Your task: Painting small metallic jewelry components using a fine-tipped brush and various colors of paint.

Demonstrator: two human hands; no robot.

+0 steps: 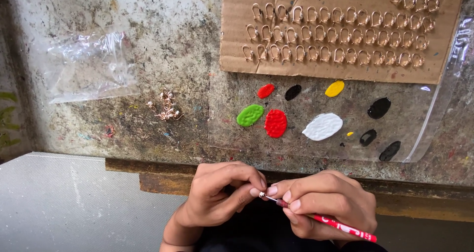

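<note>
cardboard sheet [340,69]: matt, creased | hooks [335,34]: shiny coppery metal | paint blobs [323,126]: glossy

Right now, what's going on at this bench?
A person's left hand pinches a tiny metal piece while the right hand holds a red pen-like tool with its tip against it. Paint blobs sit on a clear sheet, and rows of metal hooks are stuck in a cardboard piece.
</note>
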